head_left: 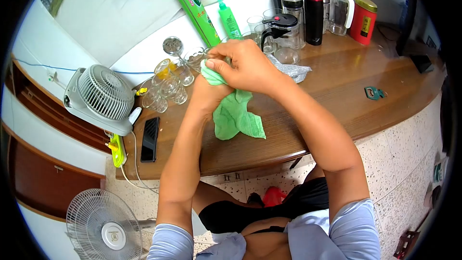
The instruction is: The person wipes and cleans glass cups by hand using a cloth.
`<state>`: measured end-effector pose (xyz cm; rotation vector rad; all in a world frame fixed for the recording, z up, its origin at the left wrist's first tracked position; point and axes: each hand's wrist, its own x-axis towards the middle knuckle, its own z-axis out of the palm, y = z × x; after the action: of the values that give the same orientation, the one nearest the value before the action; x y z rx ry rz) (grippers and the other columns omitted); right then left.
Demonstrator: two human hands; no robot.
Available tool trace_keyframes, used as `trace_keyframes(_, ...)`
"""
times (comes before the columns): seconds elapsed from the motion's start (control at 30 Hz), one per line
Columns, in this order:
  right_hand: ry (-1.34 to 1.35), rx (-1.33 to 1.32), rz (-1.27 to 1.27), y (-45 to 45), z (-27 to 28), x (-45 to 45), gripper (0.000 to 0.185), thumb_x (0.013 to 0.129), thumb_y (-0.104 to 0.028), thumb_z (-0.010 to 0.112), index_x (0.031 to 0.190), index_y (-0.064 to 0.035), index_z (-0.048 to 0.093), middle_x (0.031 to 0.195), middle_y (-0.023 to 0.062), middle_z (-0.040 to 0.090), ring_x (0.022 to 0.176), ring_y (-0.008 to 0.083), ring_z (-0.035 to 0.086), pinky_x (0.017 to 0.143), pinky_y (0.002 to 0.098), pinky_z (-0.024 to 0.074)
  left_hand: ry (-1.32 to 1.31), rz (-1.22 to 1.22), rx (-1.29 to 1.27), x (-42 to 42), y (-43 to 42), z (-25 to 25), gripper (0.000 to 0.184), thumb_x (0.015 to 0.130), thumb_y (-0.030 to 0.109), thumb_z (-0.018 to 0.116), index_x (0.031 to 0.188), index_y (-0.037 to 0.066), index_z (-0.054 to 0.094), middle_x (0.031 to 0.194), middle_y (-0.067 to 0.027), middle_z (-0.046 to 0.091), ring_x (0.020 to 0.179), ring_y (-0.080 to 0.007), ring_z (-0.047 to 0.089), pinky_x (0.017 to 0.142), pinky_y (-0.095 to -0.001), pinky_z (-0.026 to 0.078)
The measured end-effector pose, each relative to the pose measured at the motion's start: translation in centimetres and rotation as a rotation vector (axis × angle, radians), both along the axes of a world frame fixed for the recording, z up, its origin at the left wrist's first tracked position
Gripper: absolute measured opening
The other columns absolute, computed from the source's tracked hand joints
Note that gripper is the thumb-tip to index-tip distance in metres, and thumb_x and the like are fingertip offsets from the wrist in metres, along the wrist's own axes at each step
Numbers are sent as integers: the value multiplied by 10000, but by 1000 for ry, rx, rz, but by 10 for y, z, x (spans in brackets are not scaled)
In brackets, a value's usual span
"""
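Both hands had their fingers clenched on a green cloth (pixel 237 118) at the tabletop (pixel 332 86): the right hand (pixel 248 65) pressed its upper part under the thumb, and the left hand (pixel 211 94) gripped it with fingers mostly hidden. Whether the folds covered anything could not be told. Its loose end trailed below the wrists. Clear glasses (pixel 171 89) stood nearby, with a green bottle (pixel 196 14) behind; farther left lay a black phone (pixel 150 139), and well to the right stood a red tin (pixel 364 21).

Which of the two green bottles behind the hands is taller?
The left green bottle; the right green bottle is shorter and slimmer, with a narrow tip.
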<state>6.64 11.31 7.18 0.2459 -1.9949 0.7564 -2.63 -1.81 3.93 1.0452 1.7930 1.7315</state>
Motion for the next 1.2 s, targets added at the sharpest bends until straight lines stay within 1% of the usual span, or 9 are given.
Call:
trace_keyframes(0.23,-47,-60,33,3,-5,-2,225,940,-168,719,1070,9,765,895,200,766,760,337,748,711,400,586,234,80,-13,-3,-1,1,528,813,72,836,1298,38,631,1204,-36,709,1052,-178,699,899,-346,565)
trace_keyframes(0.4,-167,-190,-80,-6,-8,-2,244,906,-222,753,1012,-4,783,840,230,738,785,443,714,755,470,580,457,205,-161,-4,1,-2,492,823,77,828,1279,40,649,1198,-46,730,1043,-195,722,872,-338,572)
trace_keyframes(0.53,-20,-33,97,4,3,6,299,916,-254,756,1073,-1,772,917,210,756,882,379,730,821,435,575,-40,-108,47,-10,-4,-1,560,821,91,849,1333,50,624,1229,-46,715,1075,-187,710,882,-336,577)
trace_keyframes(0.6,-36,23,149,12,3,5,260,954,-188,720,1157,-32,767,1039,127,770,922,243,721,787,365,567,-222,-243,122,-8,-11,5,603,817,100,867,1361,58,610,1231,-36,702,1084,-166,692,890,-331,575)
trace_keyframes(0.8,-205,-75,97,4,7,12,216,922,-80,744,1122,-4,773,979,168,778,799,229,731,760,342,576,208,-23,108,-13,-1,-5,598,821,179,892,1337,49,619,1198,-65,728,1094,-188,710,911,-354,578)
trace_keyframes(0.83,-160,-92,72,1,3,7,193,905,-93,736,1063,12,771,895,184,778,754,313,746,722,370,583,273,44,88,-16,-1,-10,580,823,180,888,1324,51,626,1182,-83,738,1090,-202,719,906,-362,579)
trace_keyframes(1.03,-233,-500,-63,-6,-11,-11,198,918,-131,807,1027,33,781,805,112,779,706,118,699,656,294,553,827,454,123,-11,-3,-15,487,735,97,857,1157,31,624,1042,-201,710,968,-430,703,805,-477,573)
trace_keyframes(1.13,-235,-598,15,-5,-10,-11,185,961,-114,774,1069,37,771,863,59,782,753,81,669,683,253,538,850,487,31,-15,-10,-11,592,721,118,877,1267,89,649,1143,-183,740,1024,-377,735,861,-447,595)
trace_keyframes(1.2,-196,-566,100,-9,0,-3,185,980,-106,753,1101,33,765,914,68,787,791,88,667,729,254,540,490,223,42,-22,-15,-5,584,762,136,876,1289,57,637,1187,-134,740,1052,-275,738,888,-400,583)
